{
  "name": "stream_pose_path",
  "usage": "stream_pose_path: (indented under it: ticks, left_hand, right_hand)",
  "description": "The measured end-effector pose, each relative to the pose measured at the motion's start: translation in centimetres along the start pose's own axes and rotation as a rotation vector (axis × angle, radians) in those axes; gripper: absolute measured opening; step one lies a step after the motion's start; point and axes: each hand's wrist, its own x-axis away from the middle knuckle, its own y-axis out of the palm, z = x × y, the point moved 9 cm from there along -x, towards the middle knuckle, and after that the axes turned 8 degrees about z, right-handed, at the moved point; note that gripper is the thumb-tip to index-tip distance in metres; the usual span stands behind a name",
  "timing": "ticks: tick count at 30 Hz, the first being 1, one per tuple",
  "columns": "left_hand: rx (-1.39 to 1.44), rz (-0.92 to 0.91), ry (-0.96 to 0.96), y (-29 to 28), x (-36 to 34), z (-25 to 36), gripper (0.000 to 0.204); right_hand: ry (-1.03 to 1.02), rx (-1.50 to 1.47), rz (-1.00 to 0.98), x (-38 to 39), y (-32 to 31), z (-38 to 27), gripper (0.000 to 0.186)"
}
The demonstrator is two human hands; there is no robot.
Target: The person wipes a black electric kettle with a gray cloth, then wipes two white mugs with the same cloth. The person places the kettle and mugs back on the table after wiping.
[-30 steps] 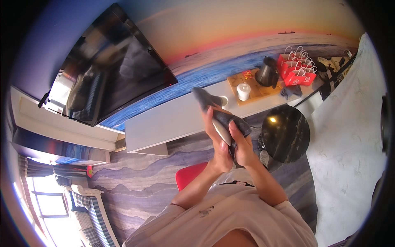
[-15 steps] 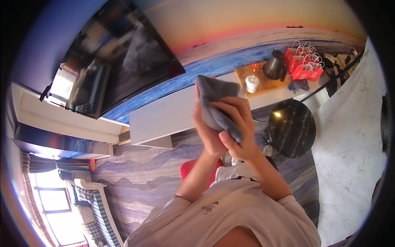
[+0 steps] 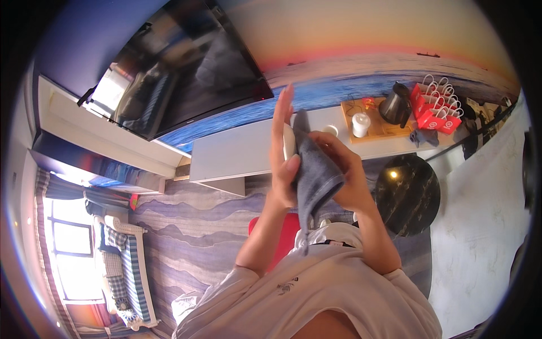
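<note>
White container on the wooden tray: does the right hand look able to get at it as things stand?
Probably not at once: the right hand holds the gray cloth. Nothing visible blocks its way to the white container, though reach is hard to judge.

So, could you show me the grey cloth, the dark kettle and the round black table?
Grey cloth [image 3: 316, 174], head view: middle of the hanging fabric.
Dark kettle [image 3: 393, 107], head view: side of its body.
Round black table [image 3: 409, 199], head view: bare part of its top.

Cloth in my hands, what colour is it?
The cloth is dark bluish grey, seen best in the head view.
</note>
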Motion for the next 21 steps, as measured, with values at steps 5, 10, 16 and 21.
stream_pose_path:
  ticks: [5,10,16,21]
  left_hand:
    - [0.197,-0.094,-0.196,1.8,1.1,-2.2,0.1]
    - [0.402,-0.08,-0.294,5.0,1.4,-2.6,0.092]
    - [0.534,-0.01,-0.279,8.8,0.8,-3.5,0.089]
    - [0.23,0.108,0.021,10.4,0.1,-2.8,0.095]
  right_hand:
    - [-0.216,0.232,-0.038,-0.7,-2.2,-2.2,0.044]
    - [-0.493,0.547,-0.179,-0.6,-2.9,-7.1,0.046]
    - [-0.586,0.7,-0.408,-2.9,-4.3,-10.9,0.047]
    - [-0.317,0.457,-0.372,-4.0,-7.9,-9.8,0.046]
